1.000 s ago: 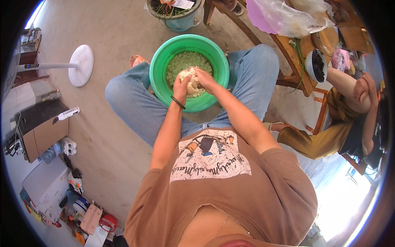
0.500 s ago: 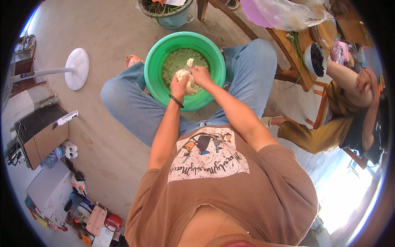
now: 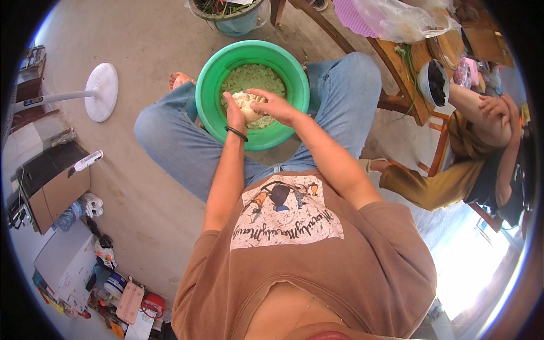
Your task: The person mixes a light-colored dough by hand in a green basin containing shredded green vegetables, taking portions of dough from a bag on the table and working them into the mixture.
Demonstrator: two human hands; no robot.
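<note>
Grey-brown floor (image 3: 147, 221) spreads all around. One crumbly, cream-white lump (image 3: 245, 103) is held over a round green plastic tub (image 3: 300, 73) of pale bits (image 3: 253, 75). The left hand (image 3: 234, 115) cups it — its fingers are hard to see — and the right hand (image 3: 276, 107), fingers half bent, grips the other side. Legs in blue jeans (image 3: 357, 102) sit on both sides. Past the tub is a blue plant bucket (image 3: 231, 26); left, a round white fan base (image 3: 105, 93); right, a brown wooden table (image 3: 390, 55).

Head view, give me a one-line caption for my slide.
Left hand and right hand cup a pale, lumpy mass over a green tub of pale bits.
</note>
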